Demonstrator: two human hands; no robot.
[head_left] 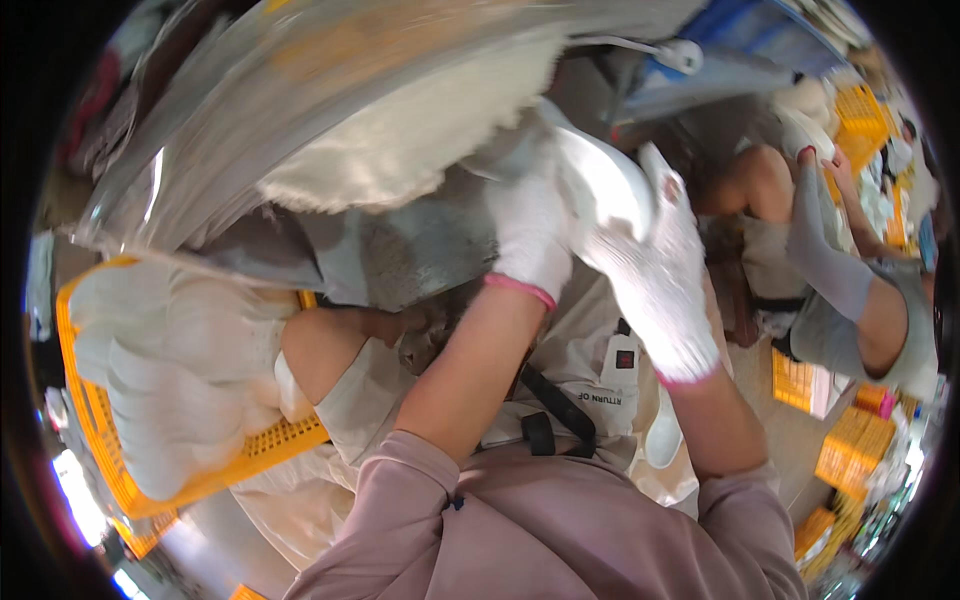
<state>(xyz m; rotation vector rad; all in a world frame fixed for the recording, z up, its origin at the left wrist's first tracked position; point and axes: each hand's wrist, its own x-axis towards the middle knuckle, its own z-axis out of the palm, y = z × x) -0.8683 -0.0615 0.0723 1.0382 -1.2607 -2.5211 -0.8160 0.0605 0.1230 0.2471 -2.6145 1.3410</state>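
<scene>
Both my hands wear white knit gloves with pink cuffs. Between them is a glossy white curved piece (605, 170), like a bowl or dish; its exact kind is not clear. My right hand (655, 265) grips its right side, thumb pointing up. My left hand (530, 225) is blurred and closed against the left side, its fingertips hard to see. Just beyond the left hand is a large pale wheel (420, 120) with a fuzzy edge, under a clear plastic cover (200, 190). Whether the piece touches the wheel cannot be made out.
At my left, a yellow basket (100, 440) holds several stacked white rounded pieces (180, 370). A white spoon-shaped thing (663, 435) is by my lap. A co-worker (850, 290) on the right handles another white piece (805, 135). Yellow crates (855, 450) stand at the far right.
</scene>
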